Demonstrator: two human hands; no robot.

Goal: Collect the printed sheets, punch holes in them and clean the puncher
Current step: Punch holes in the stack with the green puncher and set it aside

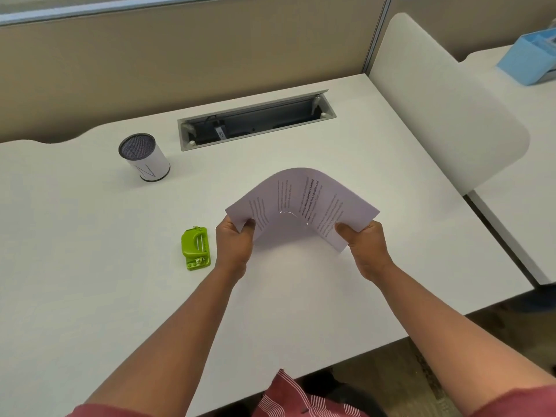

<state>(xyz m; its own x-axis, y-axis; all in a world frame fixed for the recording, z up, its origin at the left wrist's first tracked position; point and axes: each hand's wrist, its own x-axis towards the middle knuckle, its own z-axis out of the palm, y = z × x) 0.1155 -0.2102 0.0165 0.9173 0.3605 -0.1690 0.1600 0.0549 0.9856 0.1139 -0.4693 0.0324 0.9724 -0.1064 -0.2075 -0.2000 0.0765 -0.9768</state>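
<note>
Hands are holding the printed sheets (301, 203) above the desk (90, 296): the left hand (234, 245) is pinching the left corner, the right hand (365, 246) is gripping the right edge, and the paper is arching upward between them. Just left of the left hand, a green hole punch (195, 247) is sitting on the desk. Farther off, beyond the grip to the left, a pen cup (143, 157) is standing upright.

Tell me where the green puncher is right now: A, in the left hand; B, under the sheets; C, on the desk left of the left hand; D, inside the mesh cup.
C: the puncher lies on the desk, left of the left hand; both hands grip the sheets.
</note>
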